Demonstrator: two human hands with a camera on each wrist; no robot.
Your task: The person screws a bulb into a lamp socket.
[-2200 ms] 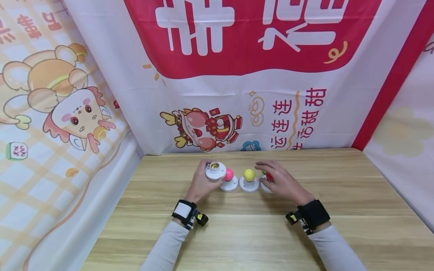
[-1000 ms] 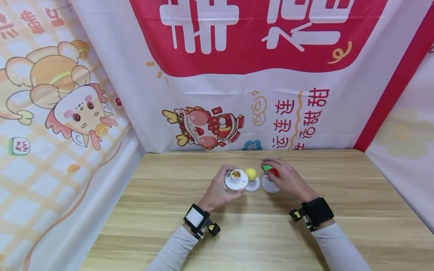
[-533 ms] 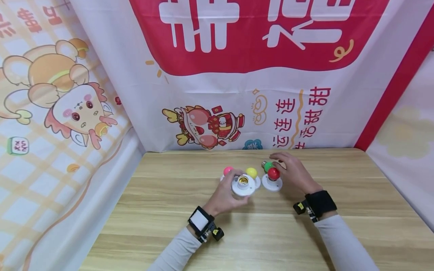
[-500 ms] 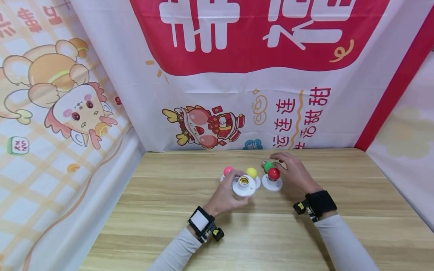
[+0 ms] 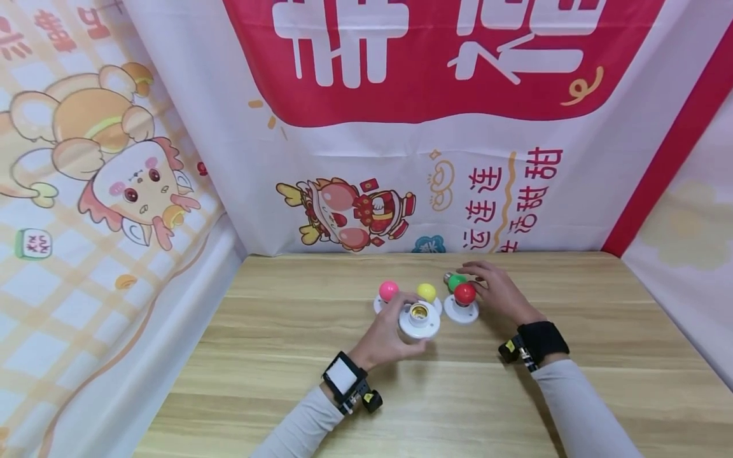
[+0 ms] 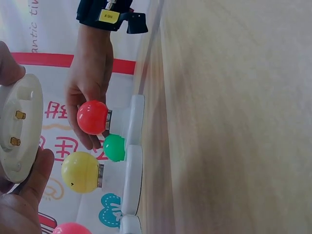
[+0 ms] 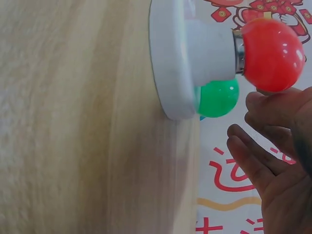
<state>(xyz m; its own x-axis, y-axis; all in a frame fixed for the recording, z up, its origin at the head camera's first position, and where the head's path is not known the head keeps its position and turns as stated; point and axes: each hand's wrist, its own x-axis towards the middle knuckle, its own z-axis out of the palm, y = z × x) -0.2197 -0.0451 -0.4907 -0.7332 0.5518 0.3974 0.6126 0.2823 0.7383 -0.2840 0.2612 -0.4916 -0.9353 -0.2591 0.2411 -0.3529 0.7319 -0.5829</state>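
Observation:
My left hand (image 5: 382,340) grips a white round lamp socket (image 5: 419,322) by its rim, raised above the table. Its brass-lined opening faces up with no bulb in it; two brass terminals show on its underside (image 6: 17,129) in the left wrist view. My right hand (image 5: 499,292) hovers beside a red bulb (image 5: 464,293) that stands in its own white socket (image 5: 461,312). Just behind lies a loose green bulb (image 5: 457,282) on its side, metal base to the left. In the right wrist view the fingers (image 7: 251,158) are spread loosely near both bulbs, holding nothing.
A yellow bulb (image 5: 426,292) and a pink bulb (image 5: 389,291) stand upright in white sockets left of the red one, in a row along the back of the wooden table (image 5: 446,401). Printed cloth (image 5: 355,149) hangs behind the table and at both sides.
My left hand has carried the empty socket rightward from beside the pink bulb to in front of the yellow one. My right hand has drawn right, uncovering the red and green bulbs.

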